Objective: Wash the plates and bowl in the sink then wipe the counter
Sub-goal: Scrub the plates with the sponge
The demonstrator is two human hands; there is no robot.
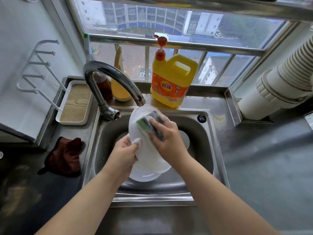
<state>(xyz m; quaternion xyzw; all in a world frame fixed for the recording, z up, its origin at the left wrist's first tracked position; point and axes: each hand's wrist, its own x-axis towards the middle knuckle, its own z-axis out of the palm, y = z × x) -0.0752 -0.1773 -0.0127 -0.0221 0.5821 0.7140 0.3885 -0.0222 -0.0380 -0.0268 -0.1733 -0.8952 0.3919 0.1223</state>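
Hands meet over the sink [210,143]: left hand [123,155] pinches the tilted white plate [145,150] by its lower-left rim, top edge toward the tap [116,82]; right hand [166,138] presses a sponge [149,122] against its face

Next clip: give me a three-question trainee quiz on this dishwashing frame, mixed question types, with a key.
1. True or false: the right hand presses a sponge against the white plate.
2. The dark red cloth lies: A) in the sink; B) on the counter left of the sink; C) draped over the faucet.
3. Fill in: the left hand grips the plate by its ____ edge.

Key
1. True
2. B
3. Left
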